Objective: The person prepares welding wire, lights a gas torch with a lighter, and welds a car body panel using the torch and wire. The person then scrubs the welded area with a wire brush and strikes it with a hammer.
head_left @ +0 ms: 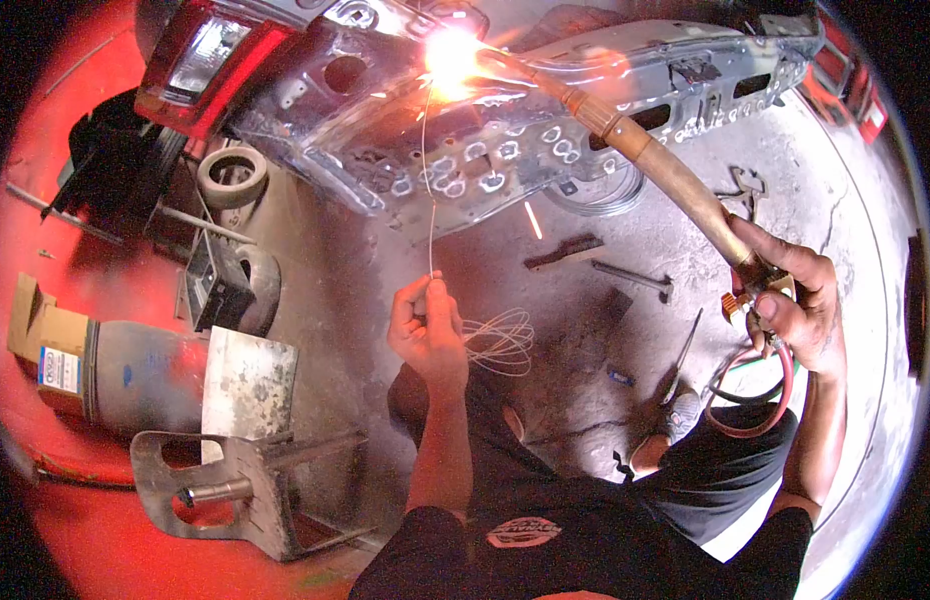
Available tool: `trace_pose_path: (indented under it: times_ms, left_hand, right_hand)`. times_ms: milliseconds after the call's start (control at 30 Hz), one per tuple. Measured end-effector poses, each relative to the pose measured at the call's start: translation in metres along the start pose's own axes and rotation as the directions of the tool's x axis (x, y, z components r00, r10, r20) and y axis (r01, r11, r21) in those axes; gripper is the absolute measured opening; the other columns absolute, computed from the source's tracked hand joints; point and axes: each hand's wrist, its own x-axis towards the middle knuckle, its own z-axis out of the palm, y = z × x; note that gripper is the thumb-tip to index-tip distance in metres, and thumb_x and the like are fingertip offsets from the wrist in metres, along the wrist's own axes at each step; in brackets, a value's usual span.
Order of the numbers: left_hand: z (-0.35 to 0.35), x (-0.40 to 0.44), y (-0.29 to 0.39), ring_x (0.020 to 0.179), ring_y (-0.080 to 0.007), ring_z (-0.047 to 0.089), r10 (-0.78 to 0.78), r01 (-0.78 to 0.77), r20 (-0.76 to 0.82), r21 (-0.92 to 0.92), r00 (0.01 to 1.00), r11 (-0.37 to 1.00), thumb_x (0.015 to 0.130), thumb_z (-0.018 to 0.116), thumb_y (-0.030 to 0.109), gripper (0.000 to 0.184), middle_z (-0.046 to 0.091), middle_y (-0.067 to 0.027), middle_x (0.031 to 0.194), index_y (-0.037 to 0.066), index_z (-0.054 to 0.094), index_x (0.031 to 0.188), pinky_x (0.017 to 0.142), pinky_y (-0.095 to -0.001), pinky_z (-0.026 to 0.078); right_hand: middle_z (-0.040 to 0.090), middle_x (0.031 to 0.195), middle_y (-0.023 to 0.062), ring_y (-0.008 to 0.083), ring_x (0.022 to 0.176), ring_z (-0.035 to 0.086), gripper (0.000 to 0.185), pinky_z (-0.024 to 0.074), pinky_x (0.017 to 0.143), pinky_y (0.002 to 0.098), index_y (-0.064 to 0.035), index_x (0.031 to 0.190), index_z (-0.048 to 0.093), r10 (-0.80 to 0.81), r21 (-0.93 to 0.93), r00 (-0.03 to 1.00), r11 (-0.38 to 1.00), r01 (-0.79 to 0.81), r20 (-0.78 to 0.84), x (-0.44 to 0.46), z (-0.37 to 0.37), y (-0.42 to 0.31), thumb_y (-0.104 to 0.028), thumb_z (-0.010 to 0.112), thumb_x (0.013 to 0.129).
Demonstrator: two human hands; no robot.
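My left hand pinches a thin wire that runs upward to a bright glow. Below that hand hangs a loose coil of the same kind of wire. My right hand is closed round the valve end of a brass torch, with red and green hoses beneath. The torch tip is lost in the glare, where orange sparks show against a bare metal vehicle panel. Rows of pale ringed marks line the panel's lower part.
A red tail light sits at the upper left. Tyres, a cylinder and a metal stand are on the left. Metal tools and a wire coil lie on the floor beyond my hands.
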Motion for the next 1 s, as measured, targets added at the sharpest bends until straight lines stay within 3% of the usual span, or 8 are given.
trace_pose_path:
  times_ms: [300,367,433,600,633,800,900,1000]
  left_hand:
    - [-0.002,-0.011,0.0,0.04,-0.0049,0.036,-0.098,0.097,-0.005,-0.085,0.995,0.992,0.096,0.054,0.005,0.008,0.048,0.0002,0.058,0.002,0.061,0.1,0.033,-0.0234,0.027]
    - [-0.005,-0.024,-0.005,0.04,-0.0063,0.037,-0.177,0.187,0.063,-0.206,0.982,0.961,0.098,0.054,0.007,0.009,0.049,-0.0004,0.06,0.002,0.059,0.103,0.033,-0.0242,0.027]
    - [-0.006,-0.041,-0.006,0.042,-0.0074,0.038,-0.27,0.296,0.124,-0.312,0.955,0.903,0.099,0.053,0.01,0.011,0.05,-0.001,0.063,0.004,0.057,0.107,0.034,-0.0248,0.029]
    - [-0.013,-0.074,-0.003,0.048,-0.007,0.042,-0.527,0.624,0.335,-0.447,0.781,0.641,0.103,0.047,0.019,0.01,0.053,-0.0018,0.074,0.011,0.054,0.104,0.042,-0.0232,0.035]
    - [-0.015,-0.075,-0.006,0.053,-0.0084,0.046,-0.572,0.662,0.336,-0.426,0.748,0.616,0.103,0.047,0.022,0.014,0.054,-0.0028,0.078,0.011,0.054,0.106,0.046,-0.0244,0.039]
    - [-0.029,-0.074,-0.025,0.086,-0.016,0.059,-0.758,0.754,0.192,-0.405,0.623,0.517,0.104,0.044,0.037,0.034,0.06,-0.007,0.1,0.008,0.054,0.118,0.074,-0.0329,0.051]
    - [-0.047,-0.076,-0.039,0.101,-0.0192,0.058,-0.708,0.722,0.297,-0.545,0.641,0.426,0.104,0.044,0.039,0.04,0.06,-0.0086,0.109,0.005,0.055,0.122,0.086,-0.0372,0.049]
    - [-0.046,-0.068,-0.025,0.097,-0.0193,0.058,-0.672,0.682,0.136,-0.256,0.727,0.685,0.104,0.041,0.041,0.043,0.059,-0.0076,0.106,0.003,0.057,0.116,0.084,-0.0362,0.049]
  right_hand:
    - [0.066,0.079,0.0078,0.0114,0.055,0.06,0.072,0.0492,0.05,0.0243,0.0031,0.135,0.054,-0.1,0.136,0.995,0.986,0.097,0.015,-0.008,0.0,0.024,-0.033,0.074,0.076]
    - [0.068,0.081,0.0104,0.0151,0.067,0.067,0.077,0.0528,0.06,0.0267,0.0041,0.134,0.055,0.077,0.28,0.992,0.954,-0.103,0.103,-0.017,0.01,0.022,-0.037,0.079,0.073]
    - [0.071,0.086,0.0116,0.0167,0.07,0.068,0.077,0.0544,0.065,0.0289,0.0029,0.134,0.055,-0.009,0.339,0.987,0.94,-0.047,0.161,-0.023,0.028,0.049,-0.036,0.08,0.073]
    - [0.07,0.109,0.0124,0.0194,0.092,0.067,0.071,0.052,0.085,0.0332,-0.0007,0.139,0.051,-0.136,0.196,0.944,0.977,0.078,0.301,-0.023,0.108,0.073,-0.025,0.077,0.078]
    - [0.069,0.113,0.0133,0.0205,0.096,0.067,0.068,0.0509,0.088,0.0345,-0.0007,0.14,0.05,-0.212,0.165,0.936,0.972,0.17,0.281,-0.023,0.131,0.076,-0.022,0.076,0.08]
    - [0.067,0.113,0.0139,0.0193,0.097,0.066,0.072,0.051,0.084,0.0347,-0.0016,0.143,0.045,-0.149,0.15,0.921,0.984,0.1,0.36,-0.024,0.196,0.092,-0.024,0.074,0.082]
    - [0.067,0.106,0.0139,0.0222,0.094,0.066,0.072,0.0505,0.083,0.036,-0.0029,0.144,0.044,-0.167,0.12,0.908,0.984,0.131,0.384,-0.023,0.213,0.092,-0.025,0.074,0.082]
    - [0.064,0.1,0.0149,0.0293,0.092,0.065,0.066,0.051,0.084,0.0396,-0.0117,0.144,0.046,-0.111,0.053,0.877,0.994,0.098,0.468,-0.02,0.224,0.096,-0.03,0.069,0.084]
